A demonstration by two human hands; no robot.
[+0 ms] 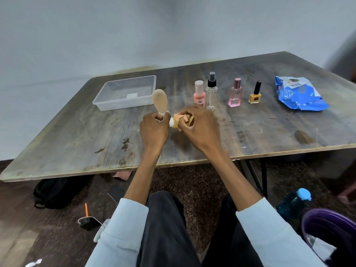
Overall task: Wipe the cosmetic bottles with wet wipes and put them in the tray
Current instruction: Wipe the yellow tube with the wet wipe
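While left hand (154,128) curls fingers round neck of beige oval-topped bottle (160,99), right hand (198,124) pinches crumpled wipe (180,118) against its lower end. Bottle held above table (77,135), just in front of clear tray (125,93). Right of tray, in row: peach bottle (199,93), clear spray bottle (212,91), pink perfume bottle (236,94), yellow polish bottle (255,93); farthest right, blue wipes pack (300,95). Tabletop worn, stained grey wood. Pale wall (173,26) behind tray.

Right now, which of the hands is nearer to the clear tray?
Left. The left hand sits just in front of the clear tray's near right corner, gripping the wooden-capped bottle; the right hand is farther right.
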